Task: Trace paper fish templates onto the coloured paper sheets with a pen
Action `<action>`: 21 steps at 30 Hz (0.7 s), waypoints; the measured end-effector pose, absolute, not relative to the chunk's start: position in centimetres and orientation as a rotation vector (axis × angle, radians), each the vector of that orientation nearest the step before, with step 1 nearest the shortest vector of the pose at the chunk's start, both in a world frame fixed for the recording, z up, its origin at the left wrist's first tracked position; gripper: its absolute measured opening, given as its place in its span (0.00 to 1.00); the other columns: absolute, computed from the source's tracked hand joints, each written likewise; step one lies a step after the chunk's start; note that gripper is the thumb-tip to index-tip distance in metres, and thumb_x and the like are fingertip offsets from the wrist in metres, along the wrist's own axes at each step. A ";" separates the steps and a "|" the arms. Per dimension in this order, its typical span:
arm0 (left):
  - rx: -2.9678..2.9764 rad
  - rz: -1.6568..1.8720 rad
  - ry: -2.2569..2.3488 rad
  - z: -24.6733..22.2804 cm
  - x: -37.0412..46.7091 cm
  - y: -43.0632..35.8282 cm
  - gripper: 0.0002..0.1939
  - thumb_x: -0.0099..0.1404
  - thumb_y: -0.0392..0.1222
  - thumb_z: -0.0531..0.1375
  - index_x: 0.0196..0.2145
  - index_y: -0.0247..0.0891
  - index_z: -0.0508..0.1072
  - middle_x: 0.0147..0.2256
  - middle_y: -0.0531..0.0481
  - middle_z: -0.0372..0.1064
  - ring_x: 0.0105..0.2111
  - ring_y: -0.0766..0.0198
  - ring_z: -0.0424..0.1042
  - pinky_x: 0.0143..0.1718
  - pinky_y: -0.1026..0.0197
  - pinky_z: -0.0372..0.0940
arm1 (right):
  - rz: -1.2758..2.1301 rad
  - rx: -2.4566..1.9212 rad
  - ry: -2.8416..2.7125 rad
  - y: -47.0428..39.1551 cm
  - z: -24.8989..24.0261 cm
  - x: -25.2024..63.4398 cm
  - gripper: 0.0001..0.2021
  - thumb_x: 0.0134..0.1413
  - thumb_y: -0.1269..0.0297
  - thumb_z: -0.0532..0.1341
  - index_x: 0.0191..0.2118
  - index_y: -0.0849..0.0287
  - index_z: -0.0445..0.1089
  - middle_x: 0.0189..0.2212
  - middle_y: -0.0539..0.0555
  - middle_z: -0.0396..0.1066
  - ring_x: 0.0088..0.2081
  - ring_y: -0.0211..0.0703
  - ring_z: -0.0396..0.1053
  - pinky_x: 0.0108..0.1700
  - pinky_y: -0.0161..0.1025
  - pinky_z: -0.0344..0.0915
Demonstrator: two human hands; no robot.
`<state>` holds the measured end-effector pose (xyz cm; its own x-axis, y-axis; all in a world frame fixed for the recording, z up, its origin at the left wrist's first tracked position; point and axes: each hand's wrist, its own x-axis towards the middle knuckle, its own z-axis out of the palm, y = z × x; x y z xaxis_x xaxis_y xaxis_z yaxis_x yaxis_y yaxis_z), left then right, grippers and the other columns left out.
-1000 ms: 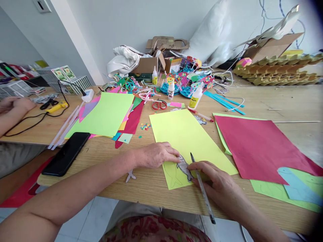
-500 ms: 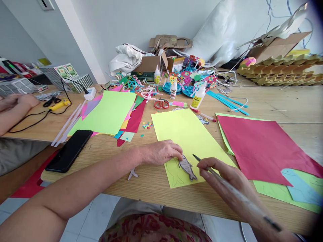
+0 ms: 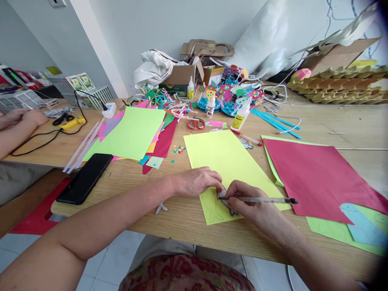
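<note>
A yellow sheet of paper (image 3: 218, 151) lies in front of me, with a fish outline (image 3: 212, 208) drawn near its lower left corner. Beside that outline is a grey paper fish cutout (image 3: 233, 211), partly covered by my hands. The fingertips of my left hand (image 3: 197, 182) are closed together and press the cutout's upper end against the sheet. My right hand (image 3: 250, 204) pinches a slim pen (image 3: 269, 200), its tip at the cutout's left edge. Left of the sheet, a small grey cutout piece (image 3: 161, 208) rests on the wood, below my left wrist.
Coloured papers (image 3: 127, 133) and a black phone (image 3: 85, 178) lie to the left. Red-handled scissors (image 3: 195, 123), a glue bottle (image 3: 241, 115) and a red pen (image 3: 247, 138) are behind the sheet. A red sheet (image 3: 315, 178) is at right. Another person's hands (image 3: 30, 117) are at far left.
My right hand has moved left and brought the pen from above the yellow sheet to the fish cutout's edge. My left hand stays on the cutout. The view has shifted slightly.
</note>
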<state>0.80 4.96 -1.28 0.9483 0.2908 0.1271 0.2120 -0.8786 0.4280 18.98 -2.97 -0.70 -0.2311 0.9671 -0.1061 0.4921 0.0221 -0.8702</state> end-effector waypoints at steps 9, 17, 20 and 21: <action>2.661 0.279 0.364 -1.9 0.8 5.2 0.15 0.64 0.24 0.50 0.40 0.36 0.72 0.43 0.47 0.69 0.43 0.63 0.65 0.49 0.64 0.57 | 1.083 -1.458 -1.869 -2.8 -0.3 18.8 0.05 0.43 0.68 0.52 0.24 0.57 0.64 0.18 0.46 0.60 0.22 0.35 0.55 0.23 0.33 0.51; 2.648 0.277 0.364 -1.8 0.8 5.2 0.15 0.63 0.24 0.49 0.39 0.35 0.73 0.44 0.47 0.69 0.43 0.63 0.64 0.49 0.63 0.57 | 1.041 -1.450 -1.915 -2.9 -0.4 18.7 0.05 0.42 0.69 0.51 0.24 0.57 0.63 0.19 0.46 0.62 0.22 0.35 0.57 0.24 0.33 0.52; 2.641 0.281 0.359 -1.7 0.7 5.1 0.16 0.63 0.23 0.49 0.40 0.34 0.73 0.44 0.46 0.68 0.44 0.62 0.64 0.49 0.63 0.57 | 1.032 -1.448 -1.931 -2.8 -0.3 18.7 0.04 0.43 0.69 0.51 0.24 0.57 0.63 0.19 0.47 0.63 0.22 0.35 0.58 0.24 0.33 0.52; 2.640 0.280 0.358 -1.6 0.7 5.1 0.16 0.63 0.23 0.49 0.40 0.34 0.72 0.44 0.46 0.68 0.44 0.62 0.64 0.49 0.63 0.57 | 1.035 -1.445 -1.933 -2.8 -0.3 18.7 0.04 0.43 0.69 0.52 0.24 0.57 0.63 0.19 0.47 0.63 0.22 0.35 0.58 0.24 0.33 0.52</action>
<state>0.71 5.11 -1.60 0.9455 0.2960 0.1355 0.2028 -0.8612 0.4660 18.67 -2.85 -0.28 -0.3038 0.9518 -0.0430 0.5632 0.1430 -0.8139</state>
